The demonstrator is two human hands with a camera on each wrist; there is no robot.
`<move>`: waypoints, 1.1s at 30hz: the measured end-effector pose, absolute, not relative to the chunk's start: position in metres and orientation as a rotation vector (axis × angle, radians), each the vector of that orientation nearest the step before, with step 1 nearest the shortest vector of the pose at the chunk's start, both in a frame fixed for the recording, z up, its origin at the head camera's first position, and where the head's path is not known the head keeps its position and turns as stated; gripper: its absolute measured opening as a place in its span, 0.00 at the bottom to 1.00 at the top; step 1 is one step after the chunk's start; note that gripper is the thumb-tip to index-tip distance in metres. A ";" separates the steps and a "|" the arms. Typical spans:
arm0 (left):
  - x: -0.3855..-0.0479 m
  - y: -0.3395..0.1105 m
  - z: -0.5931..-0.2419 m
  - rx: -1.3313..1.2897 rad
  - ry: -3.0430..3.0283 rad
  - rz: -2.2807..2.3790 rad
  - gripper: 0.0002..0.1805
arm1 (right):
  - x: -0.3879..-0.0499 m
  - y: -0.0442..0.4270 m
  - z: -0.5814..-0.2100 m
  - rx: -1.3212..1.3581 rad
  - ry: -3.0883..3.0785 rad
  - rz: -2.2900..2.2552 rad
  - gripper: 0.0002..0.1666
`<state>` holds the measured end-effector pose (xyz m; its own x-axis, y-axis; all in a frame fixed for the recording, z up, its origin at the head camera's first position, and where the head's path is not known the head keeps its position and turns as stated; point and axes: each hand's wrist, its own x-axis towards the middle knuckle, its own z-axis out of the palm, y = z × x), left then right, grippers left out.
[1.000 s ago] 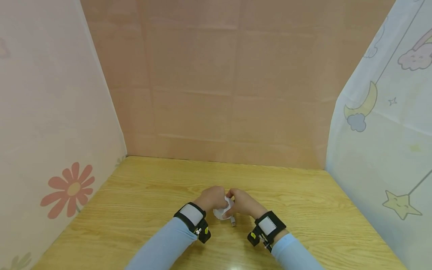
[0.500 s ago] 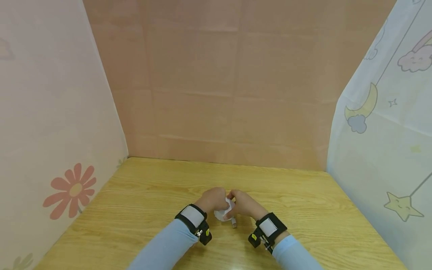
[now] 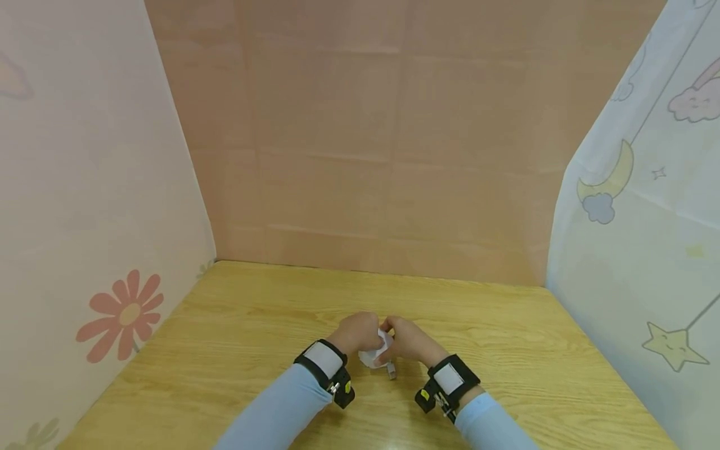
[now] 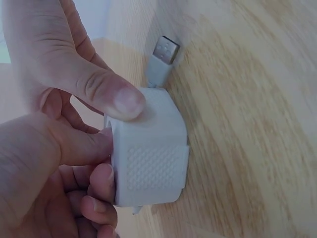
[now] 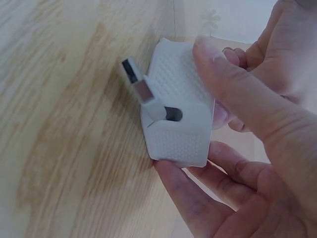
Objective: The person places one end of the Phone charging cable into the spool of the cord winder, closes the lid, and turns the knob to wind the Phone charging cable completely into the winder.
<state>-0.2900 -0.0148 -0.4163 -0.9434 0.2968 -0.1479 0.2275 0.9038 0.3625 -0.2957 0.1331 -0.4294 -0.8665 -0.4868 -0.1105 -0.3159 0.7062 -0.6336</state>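
Both hands meet over the wooden table around a white faceted plastic case [image 4: 158,163] with dotted textured panels. A short USB plug [image 5: 137,84] sticks out through a notch in one of its sides. In the right wrist view, my right hand [image 5: 257,188] holds the case between the thumb on its textured face and fingers under its lower edge. My left hand [image 4: 34,158] grips the case's other side, its thumb tip at the rim and fingers curled beside it. What lies inside the case is hidden. From the head view, the case [image 3: 370,358] shows partly between the hands.
The wooden table [image 3: 270,300] extends around the hands. A brown sheet [image 3: 337,156] hangs at its back. Printed white curtains [image 3: 112,187] stand along the left and right sides. Each wrist carries a black strap [image 3: 452,378] with a small camera.
The head view shifts slightly. Both hands stay nearly still on the white case, and the USB plug keeps about the same place.
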 end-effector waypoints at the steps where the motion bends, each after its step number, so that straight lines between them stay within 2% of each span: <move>1: -0.291 -0.015 -0.416 0.404 2.872 0.500 0.10 | -0.296 0.133 -0.429 -0.635 2.647 -0.908 0.34; 7: -0.294 -0.020 -0.406 0.547 2.887 0.328 0.11 | -0.294 0.131 -0.428 -0.620 2.649 -0.903 0.33; 11: -0.295 -0.023 -0.395 0.812 2.906 0.222 0.08 | -0.294 0.132 -0.427 -0.629 2.666 -0.915 0.31; 16: -0.292 -0.023 -0.398 1.072 2.885 0.067 0.09 | -0.295 0.133 -0.428 -0.636 2.670 -0.936 0.31; 20: -0.291 -0.022 -0.410 1.065 2.930 0.049 0.08 | -0.297 0.131 -0.429 -0.622 2.666 -0.929 0.38; 24: -0.293 -0.021 -0.416 1.026 2.977 0.139 0.06 | -0.298 0.130 -0.429 -0.608 2.672 -0.915 0.41; 28: -0.295 -0.021 -0.421 1.013 2.977 0.218 0.04 | -0.298 0.132 -0.430 -0.588 2.675 -0.922 0.39; 33: -0.293 -0.019 -0.422 0.968 2.973 0.133 0.08 | -0.298 0.134 -0.432 -0.616 2.673 -0.921 0.37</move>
<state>-0.2933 -0.0189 -0.4215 -0.8085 0.5883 0.0144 0.5873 0.8050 0.0845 -0.2983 0.1344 -0.4320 -0.8801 -0.4656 -0.0933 -0.3093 0.7111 -0.6313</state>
